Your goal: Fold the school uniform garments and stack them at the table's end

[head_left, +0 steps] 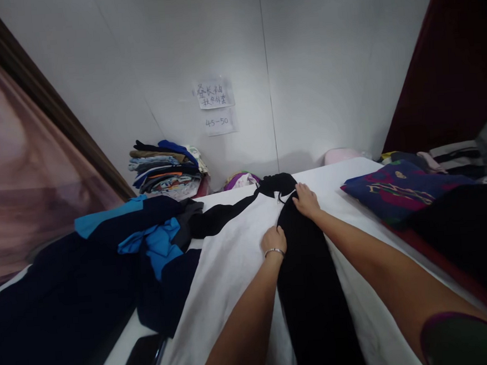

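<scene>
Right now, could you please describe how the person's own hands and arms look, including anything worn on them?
Both hands are without gloves. The left hand has a thin, silver-coloured bracelet at its wrist; the right hand shows none. A dark green sleeve with purple trim covers part of the right arm.

Dim, greyish light; wall point(309, 50) softly lit; black garment point(317, 288) swallows detail; frame edges stretched, blurry.

Black-and-white garment point(228, 272), spread on white table point(333, 182), black strip point(316, 294) lengthwise
</scene>
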A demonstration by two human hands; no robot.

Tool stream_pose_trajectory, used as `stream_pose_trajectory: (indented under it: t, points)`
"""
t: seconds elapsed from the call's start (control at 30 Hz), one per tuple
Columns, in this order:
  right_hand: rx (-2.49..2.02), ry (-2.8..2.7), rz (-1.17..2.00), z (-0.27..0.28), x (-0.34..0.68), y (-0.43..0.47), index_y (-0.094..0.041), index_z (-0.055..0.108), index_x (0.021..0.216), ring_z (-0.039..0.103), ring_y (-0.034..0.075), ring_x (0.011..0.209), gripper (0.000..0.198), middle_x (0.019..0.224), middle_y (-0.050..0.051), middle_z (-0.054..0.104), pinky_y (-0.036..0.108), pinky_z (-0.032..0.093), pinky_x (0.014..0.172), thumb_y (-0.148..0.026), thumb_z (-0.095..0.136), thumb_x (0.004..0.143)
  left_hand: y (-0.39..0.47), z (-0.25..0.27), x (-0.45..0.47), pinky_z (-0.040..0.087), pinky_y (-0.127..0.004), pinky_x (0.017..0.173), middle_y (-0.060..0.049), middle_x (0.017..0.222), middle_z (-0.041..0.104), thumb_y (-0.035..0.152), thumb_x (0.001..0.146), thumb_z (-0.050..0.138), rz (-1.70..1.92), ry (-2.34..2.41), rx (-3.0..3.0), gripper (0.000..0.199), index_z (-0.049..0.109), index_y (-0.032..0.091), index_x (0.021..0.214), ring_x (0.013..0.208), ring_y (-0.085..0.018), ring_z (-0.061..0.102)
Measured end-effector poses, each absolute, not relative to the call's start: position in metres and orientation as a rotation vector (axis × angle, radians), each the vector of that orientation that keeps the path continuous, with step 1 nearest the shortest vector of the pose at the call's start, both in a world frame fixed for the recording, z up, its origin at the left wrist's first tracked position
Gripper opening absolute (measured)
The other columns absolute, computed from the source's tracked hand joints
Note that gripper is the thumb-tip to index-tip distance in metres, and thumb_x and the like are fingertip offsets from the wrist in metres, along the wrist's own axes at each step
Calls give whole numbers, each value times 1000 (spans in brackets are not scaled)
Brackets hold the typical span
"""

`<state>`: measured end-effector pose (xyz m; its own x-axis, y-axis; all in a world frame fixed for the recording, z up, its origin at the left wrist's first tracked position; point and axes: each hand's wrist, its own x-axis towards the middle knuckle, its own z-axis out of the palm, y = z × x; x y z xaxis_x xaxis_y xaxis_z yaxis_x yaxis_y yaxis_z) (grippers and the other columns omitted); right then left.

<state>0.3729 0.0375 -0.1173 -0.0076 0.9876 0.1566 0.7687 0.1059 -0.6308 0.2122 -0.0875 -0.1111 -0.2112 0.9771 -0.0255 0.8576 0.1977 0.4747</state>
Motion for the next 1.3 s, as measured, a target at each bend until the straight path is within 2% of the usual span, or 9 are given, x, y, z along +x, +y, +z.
stream_pose_trajectory:
  t: [0.3,0.4,0.5,0.6,0.67,0.8,0.97,1.13,1.3]
  points:
    - [-1690,-1982,699,-124,357,38,-20,47,133,15,27,141,54,150,11,30,58,-1,110,-33,60,82,-91,-118,215,46,-33,81,-12,102,67,33,92,33,564,2174,1812,36,65,18,96,97,-24,63]
    - [-1681,-1838,712,-118,369,23,-16,44,137,14,24,141,53,151,11,27,49,7,113,-31,53,86,-90,-116,212,45,-34,85,-13,108,66,35,91,38,613,2116,1776,33,63,17,103,102,-24,61]
    - [-1689,-1652,762,-114,389,-3,-12,40,140,28,24,137,55,148,14,34,37,24,111,-29,48,88,-91,-110,207,42,-33,91,-12,118,62,41,86,48,696,2012,1626,42,54,17,121,109,-24,58]
    - [-1690,-1504,868,-112,407,-43,-10,32,144,50,25,121,61,141,16,44,34,44,96,-32,46,89,-101,-99,200,40,-32,95,-14,127,56,43,81,57,769,1926,1559,58,46,14,130,116,-24,53]
    - [-1669,-1428,982,-111,416,-75,-11,30,145,60,23,107,64,133,17,52,32,52,81,-32,49,87,-118,-90,197,38,-32,98,-15,129,53,39,80,59,828,1911,1630,55,48,13,127,119,-24,49]
    - [-1544,-1152,1357,-109,428,-148,-16,25,146,66,19,81,74,104,12,67,26,52,58,-30,60,82,-178,-74,201,41,-32,93,-9,109,59,34,81,57,938,1834,1801,34,58,17,110,105,-20,55]
    - [-1397,-943,1726,-107,438,-238,-20,24,145,65,17,68,82,84,6,69,26,51,52,-32,69,77,-273,-63,221,46,-31,82,-4,96,59,47,81,56,757,1600,1993,35,60,20,101,90,-19,58]
    - [-1181,-1018,1927,-101,437,-302,-21,53,118,63,15,63,46,77,1,66,27,53,54,-34,69,77,-331,-56,234,44,-38,89,-11,114,58,56,80,51,514,1610,2143,59,55,16,123,105,-27,54]
    - [-997,-907,2053,-97,432,-324,-20,56,91,62,13,63,19,74,0,63,27,54,58,-31,67,79,-359,-58,246,33,-48,102,-15,136,48,70,73,49,335,1580,2239,86,42,14,138,123,-32,43]
